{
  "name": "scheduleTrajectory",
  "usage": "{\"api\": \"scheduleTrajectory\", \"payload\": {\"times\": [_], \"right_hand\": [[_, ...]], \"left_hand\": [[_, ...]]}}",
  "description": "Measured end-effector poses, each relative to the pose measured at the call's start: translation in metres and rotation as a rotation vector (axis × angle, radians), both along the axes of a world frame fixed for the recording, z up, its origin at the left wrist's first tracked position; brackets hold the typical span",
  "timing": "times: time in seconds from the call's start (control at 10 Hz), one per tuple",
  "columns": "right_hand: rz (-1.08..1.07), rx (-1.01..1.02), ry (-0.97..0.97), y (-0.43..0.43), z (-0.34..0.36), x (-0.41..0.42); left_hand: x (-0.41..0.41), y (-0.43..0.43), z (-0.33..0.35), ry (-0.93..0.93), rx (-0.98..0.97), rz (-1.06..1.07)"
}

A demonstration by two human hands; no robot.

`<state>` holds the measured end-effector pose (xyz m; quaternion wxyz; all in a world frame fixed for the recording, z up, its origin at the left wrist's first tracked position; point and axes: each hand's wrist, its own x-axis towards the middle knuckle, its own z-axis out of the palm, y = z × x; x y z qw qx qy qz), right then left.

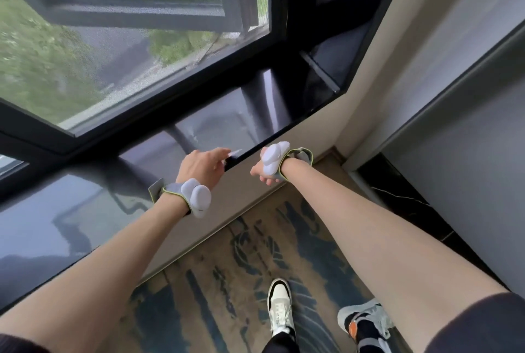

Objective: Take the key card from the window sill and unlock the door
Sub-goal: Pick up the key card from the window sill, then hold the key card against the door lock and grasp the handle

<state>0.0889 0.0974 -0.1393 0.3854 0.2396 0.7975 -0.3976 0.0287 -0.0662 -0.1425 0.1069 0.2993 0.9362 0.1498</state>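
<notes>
Head view: left hand pinches the key card at the front lip of the window sill, card at its 2 o'clock, half off the edge. Right hand loosely curled, holding nothing, just beside at 3 o'clock.

Risk: the hold looks like fingertips only and the sill is glossy, so the card could slip and drop to the carpet.

Room: window frame closes off 12 o'clock; wall at 3; free space toward 6. Door not identifiable.
</notes>
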Motion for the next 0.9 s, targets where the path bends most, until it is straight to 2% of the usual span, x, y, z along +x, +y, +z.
{"api": "scheduleTrajectory", "payload": {"times": [0.1, 0.2, 0.4, 0.5, 0.6, 0.8, 0.9], "right_hand": [[-0.05, 0.0, 0.127, 0.019, 0.03, -0.003], [0.043, 0.003, 0.021, 0.051, 0.061, 0.001], [0.0, 0.302, 0.265, 0.149, 0.145, 0.046], [-0.107, 0.261, 0.262, 0.198, 0.188, 0.073], [-0.131, 0.284, 0.292, 0.234, 0.202, 0.102], [-0.467, 0.286, 0.368, 0.333, 0.231, 0.21], [-0.651, 0.205, 0.307, 0.375, 0.239, 0.262]], "left_hand": [[0.003, 0.022, 0.035, -0.061, 0.098, -0.069], [0.01, 0.054, 0.067, -0.124, 0.161, -0.085], [0.04, 0.147, 0.133, -0.182, 0.198, -0.065], [0.058, 0.193, 0.158, -0.231, 0.219, -0.064], [0.077, 0.237, 0.179, -0.205, 0.246, -0.118], [0.147, 0.354, 0.226, -0.146, 0.209, -0.323], [0.176, 0.397, 0.244, -0.152, 0.242, -0.378]]}}
